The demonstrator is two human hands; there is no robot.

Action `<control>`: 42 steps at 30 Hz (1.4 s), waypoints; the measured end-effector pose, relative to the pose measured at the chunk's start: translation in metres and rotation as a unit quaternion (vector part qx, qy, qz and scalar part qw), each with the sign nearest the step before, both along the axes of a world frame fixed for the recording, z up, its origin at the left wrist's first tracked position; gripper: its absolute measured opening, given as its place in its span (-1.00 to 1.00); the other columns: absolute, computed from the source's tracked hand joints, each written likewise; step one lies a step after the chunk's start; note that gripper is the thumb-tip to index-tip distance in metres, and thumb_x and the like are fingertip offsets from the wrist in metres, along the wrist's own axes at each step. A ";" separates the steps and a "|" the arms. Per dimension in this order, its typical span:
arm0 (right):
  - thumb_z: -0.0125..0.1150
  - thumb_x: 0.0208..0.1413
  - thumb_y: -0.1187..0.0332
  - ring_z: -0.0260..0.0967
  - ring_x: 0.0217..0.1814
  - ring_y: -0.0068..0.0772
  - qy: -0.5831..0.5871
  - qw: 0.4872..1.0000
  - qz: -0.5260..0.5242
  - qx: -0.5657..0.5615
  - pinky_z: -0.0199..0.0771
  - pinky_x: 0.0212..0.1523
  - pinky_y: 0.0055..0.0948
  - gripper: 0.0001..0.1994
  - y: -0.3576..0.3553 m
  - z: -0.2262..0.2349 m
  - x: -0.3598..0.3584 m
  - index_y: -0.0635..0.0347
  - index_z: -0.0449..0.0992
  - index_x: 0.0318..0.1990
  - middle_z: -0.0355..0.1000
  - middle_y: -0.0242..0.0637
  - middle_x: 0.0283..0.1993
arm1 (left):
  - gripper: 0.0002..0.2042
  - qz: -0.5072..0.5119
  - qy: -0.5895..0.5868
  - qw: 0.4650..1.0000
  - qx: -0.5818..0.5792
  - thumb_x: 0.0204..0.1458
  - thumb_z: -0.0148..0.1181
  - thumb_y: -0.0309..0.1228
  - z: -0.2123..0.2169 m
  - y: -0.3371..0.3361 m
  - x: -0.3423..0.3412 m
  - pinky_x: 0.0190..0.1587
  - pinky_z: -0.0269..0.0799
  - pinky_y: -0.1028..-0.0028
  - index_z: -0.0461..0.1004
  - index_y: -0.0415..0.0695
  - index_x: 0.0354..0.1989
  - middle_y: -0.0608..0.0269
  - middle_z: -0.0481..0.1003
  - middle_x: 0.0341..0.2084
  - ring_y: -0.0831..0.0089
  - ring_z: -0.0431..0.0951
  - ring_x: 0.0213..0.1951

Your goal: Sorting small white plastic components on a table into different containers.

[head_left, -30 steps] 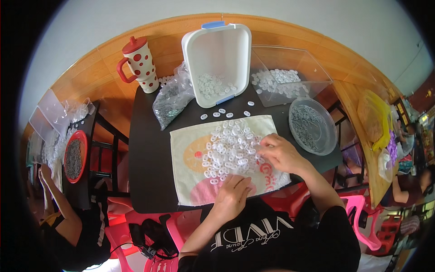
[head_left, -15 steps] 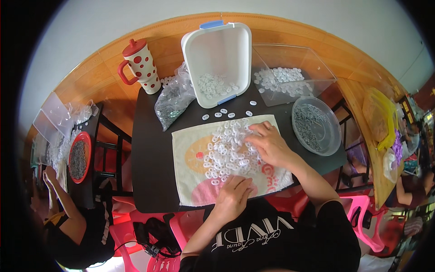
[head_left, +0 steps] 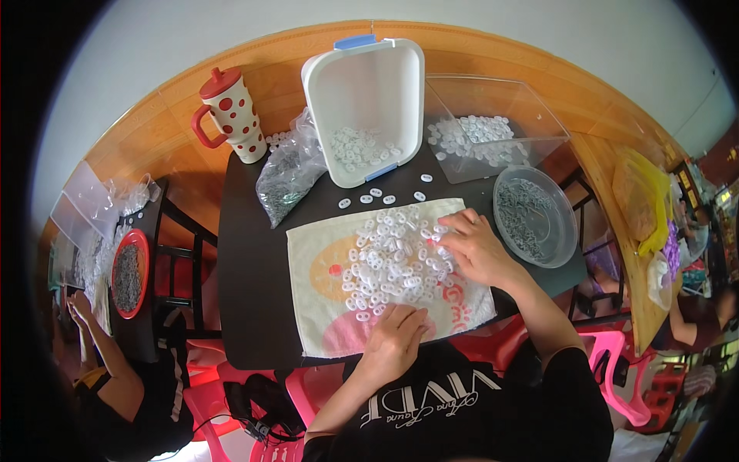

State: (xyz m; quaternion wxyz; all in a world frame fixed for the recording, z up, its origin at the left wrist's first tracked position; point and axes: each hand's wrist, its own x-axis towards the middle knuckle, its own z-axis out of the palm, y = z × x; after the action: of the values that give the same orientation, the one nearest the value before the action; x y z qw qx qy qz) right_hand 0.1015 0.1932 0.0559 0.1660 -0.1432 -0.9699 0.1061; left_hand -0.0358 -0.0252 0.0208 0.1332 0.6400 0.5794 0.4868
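Heaped on a cream patterned towel point(head_left: 312, 254) are many small white oval plastic pieces point(head_left: 392, 254), each with two holes or dark marks. My right hand point(head_left: 479, 250) is at the heap's right edge, fingers spread and bent down to the pieces; none is seen held. At the heap's near edge rests my left hand point(head_left: 391, 346), its fingers curled and close together. What lies under those fingers, if anything, is hidden. Several loose white ovals point(head_left: 376, 193) lie on the dark table beyond the towel.
Behind the towel stand a white tub point(head_left: 366, 92) tilted towards me, a clear bin point(head_left: 531, 150) of white pieces, a bag of small grey parts point(head_left: 286, 181) and a spotted tumbler point(head_left: 235, 115). A round clear tub point(head_left: 566, 231) sits right. Another person's hands point(head_left: 81, 308) show far left.
My right hand has moved right, from over the heap to its edge, uncovering more white pieces. My left hand stays nearly in place. The whole view has shifted slightly.
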 end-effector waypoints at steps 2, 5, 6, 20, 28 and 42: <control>0.28 -0.02 0.49 0.27 0.12 -0.09 0.028 1.000 -0.011 -0.001 0.27 0.06 -0.13 -0.84 0.004 0.002 -0.005 0.15 0.60 -0.23 0.41 -0.22 0.11 | -0.73 -0.004 -0.003 1.000 -0.004 -0.09 0.30 -0.65 0.000 0.000 0.000 -0.22 0.48 0.26 0.54 -0.33 -0.16 0.02 0.51 -0.30 0.05 0.53 -0.25; 0.30 -0.01 0.48 0.27 0.10 -0.09 0.045 0.999 0.003 -0.008 0.28 0.05 -0.13 -0.87 0.010 -0.001 -0.021 0.16 0.60 -0.27 0.40 -0.22 0.10 | -0.74 -0.006 -0.008 1.000 -0.004 -0.09 0.30 -0.66 0.001 0.001 0.000 -0.22 0.48 0.26 0.55 -0.34 -0.16 0.02 0.51 -0.30 0.05 0.53 -0.25; 0.30 -0.01 0.47 0.27 0.11 -0.09 0.048 0.999 0.016 -0.012 0.28 0.05 -0.13 -0.88 0.011 -0.002 -0.026 0.16 0.60 -0.27 0.40 -0.22 0.09 | -0.74 -0.007 -0.012 1.000 0.001 -0.09 0.29 -0.66 0.002 0.001 0.000 -0.22 0.49 0.26 0.55 -0.34 -0.16 0.02 0.51 -0.30 0.05 0.53 -0.26; 0.30 -0.01 0.43 0.16 0.28 -0.05 -0.012 0.999 -0.034 -0.002 0.25 0.05 -0.01 -0.84 0.002 -0.020 -0.048 0.16 0.59 -0.23 0.33 -0.16 0.22 | -0.75 -0.005 -0.014 1.000 0.003 -0.11 0.31 -0.66 -0.001 0.000 0.000 -0.23 0.49 0.26 0.56 -0.33 -0.19 0.02 0.52 -0.29 0.06 0.54 -0.26; 0.29 -0.02 0.50 0.19 0.27 -0.05 0.022 0.999 -0.032 -0.023 0.25 0.12 -0.01 -0.88 0.000 -0.010 -0.036 0.15 0.57 -0.28 0.38 -0.13 0.20 | -0.74 0.000 0.000 1.000 0.008 -0.11 0.31 -0.66 -0.004 -0.003 0.001 -0.23 0.50 0.34 0.57 -0.32 -0.18 0.03 0.54 -0.28 0.15 0.57 -0.27; 0.29 -0.19 0.51 0.44 -0.06 -0.13 0.359 0.932 -0.002 0.044 0.36 -0.06 -0.17 -0.79 -0.080 -0.002 0.003 0.27 0.53 -0.31 0.48 -0.12 -0.07 | -0.77 -0.008 -0.569 0.822 0.001 0.17 0.19 -0.60 0.011 0.037 0.027 -0.36 0.43 0.58 0.56 -0.30 0.00 0.17 0.62 -0.27 0.53 0.55 -0.34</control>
State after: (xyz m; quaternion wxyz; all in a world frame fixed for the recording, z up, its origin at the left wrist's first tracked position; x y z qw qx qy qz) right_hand 0.1042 0.1127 0.0535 0.5095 -0.0900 -0.8490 0.1075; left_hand -0.0084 0.0118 0.0313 0.4428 0.2540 0.3948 0.7639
